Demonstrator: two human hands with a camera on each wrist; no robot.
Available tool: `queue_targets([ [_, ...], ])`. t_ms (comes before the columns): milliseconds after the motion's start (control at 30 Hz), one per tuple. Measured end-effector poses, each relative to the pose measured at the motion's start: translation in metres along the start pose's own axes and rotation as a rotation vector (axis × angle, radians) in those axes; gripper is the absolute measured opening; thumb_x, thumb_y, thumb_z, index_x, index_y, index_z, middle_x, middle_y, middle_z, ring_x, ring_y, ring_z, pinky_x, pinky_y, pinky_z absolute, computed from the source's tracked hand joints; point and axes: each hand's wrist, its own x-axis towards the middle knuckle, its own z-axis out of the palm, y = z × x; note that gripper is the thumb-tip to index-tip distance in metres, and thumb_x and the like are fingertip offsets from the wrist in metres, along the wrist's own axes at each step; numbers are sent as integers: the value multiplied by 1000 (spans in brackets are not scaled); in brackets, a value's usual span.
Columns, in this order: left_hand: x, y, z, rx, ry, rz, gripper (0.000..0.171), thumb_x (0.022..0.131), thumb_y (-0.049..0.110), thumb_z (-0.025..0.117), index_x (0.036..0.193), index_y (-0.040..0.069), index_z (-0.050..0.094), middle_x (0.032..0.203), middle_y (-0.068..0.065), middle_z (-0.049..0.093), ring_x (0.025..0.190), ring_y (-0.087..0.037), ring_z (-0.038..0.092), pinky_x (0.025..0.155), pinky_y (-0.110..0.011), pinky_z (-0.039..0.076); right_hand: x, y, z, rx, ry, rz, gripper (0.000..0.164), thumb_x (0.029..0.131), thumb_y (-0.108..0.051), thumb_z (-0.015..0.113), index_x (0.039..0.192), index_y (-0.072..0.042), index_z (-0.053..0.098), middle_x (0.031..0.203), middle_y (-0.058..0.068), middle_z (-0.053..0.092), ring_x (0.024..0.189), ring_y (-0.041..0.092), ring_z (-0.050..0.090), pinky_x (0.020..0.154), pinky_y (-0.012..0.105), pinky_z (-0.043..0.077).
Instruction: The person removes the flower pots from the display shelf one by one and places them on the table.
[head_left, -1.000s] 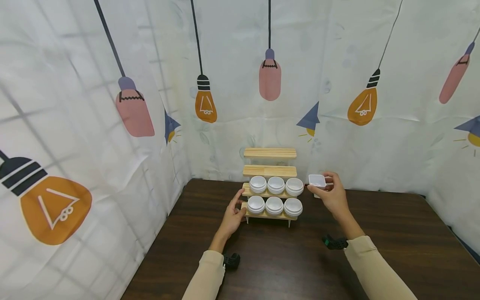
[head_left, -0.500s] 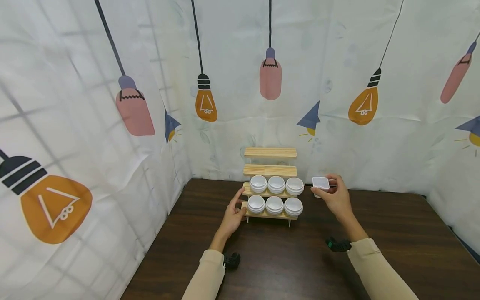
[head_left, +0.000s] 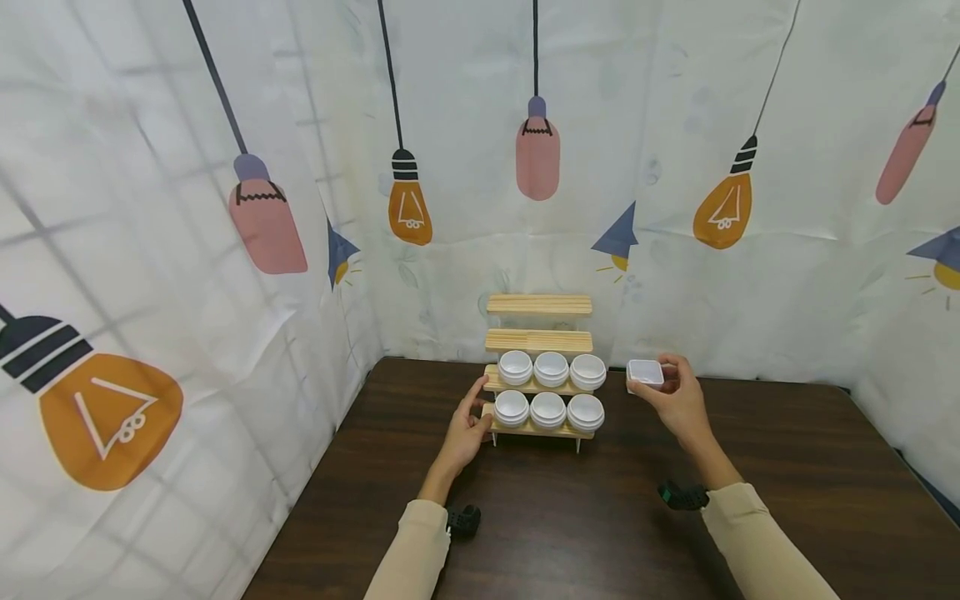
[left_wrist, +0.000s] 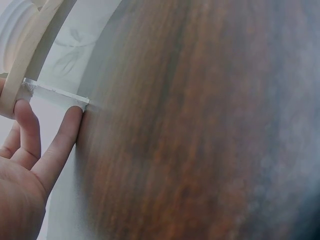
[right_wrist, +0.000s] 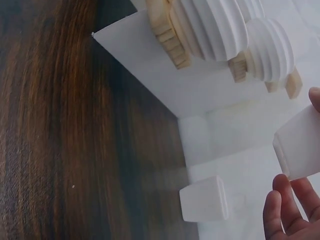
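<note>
My left hand (head_left: 461, 433) holds the left end of a tiered wooden display rack (head_left: 538, 340). In the left wrist view, its fingers (left_wrist: 28, 127) meet the end of a wooden shelf (left_wrist: 25, 65) and the clear leg (left_wrist: 57, 92) under it. White round bowls (head_left: 548, 410) with ribbed sides stand in rows of three on the two lower shelves. To the right of the rack, my right hand (head_left: 678, 402) pinches a small white square cup (head_left: 645, 372) between thumb and fingers. The right wrist view shows this cup (right_wrist: 300, 145) raised, with a similar white cup (right_wrist: 204, 200) on the table beyond.
The two upper shelves (head_left: 538, 304) bear no bowls. Behind the dark wooden table (head_left: 555, 517) hangs a white curtain (head_left: 465, 275) printed with lamps, close to the table's back edge. Another curtain (head_left: 187, 417) runs along the left side.
My right hand has moved slightly right and down with the square cup, away from the rack. The left hand, rack and bowls have stayed in place.
</note>
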Motion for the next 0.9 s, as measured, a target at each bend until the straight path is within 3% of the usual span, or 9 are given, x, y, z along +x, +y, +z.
queue_targets([
  [233, 2, -7, 2, 28, 15, -8, 68, 101, -3, 53, 161, 25, 34, 135, -29, 44, 60, -8, 37, 67, -37, 56, -2, 9, -6, 6, -1, 4, 68, 85, -31, 84, 139, -11, 48, 119, 11, 53, 83, 6, 55, 64, 20, 51],
  [500, -2, 5, -5, -23, -43, -2, 68, 100, -3, 55, 161, 20, 34, 136, -34, 41, 62, -8, 40, 71, -46, 59, -3, 19, -12, 14, 3, 5, 66, 88, -26, 82, 139, -8, 46, 120, 14, 54, 82, 1, 56, 65, 18, 51],
  [900, -3, 5, -4, -31, -31, -2, 68, 100, -4, 55, 161, 20, 35, 132, -30, 44, 61, -10, 41, 73, -53, 58, -4, 34, -17, -24, 12, 43, 65, 88, -29, 82, 139, -7, 48, 121, 11, 53, 85, -1, 54, 67, 17, 50],
])
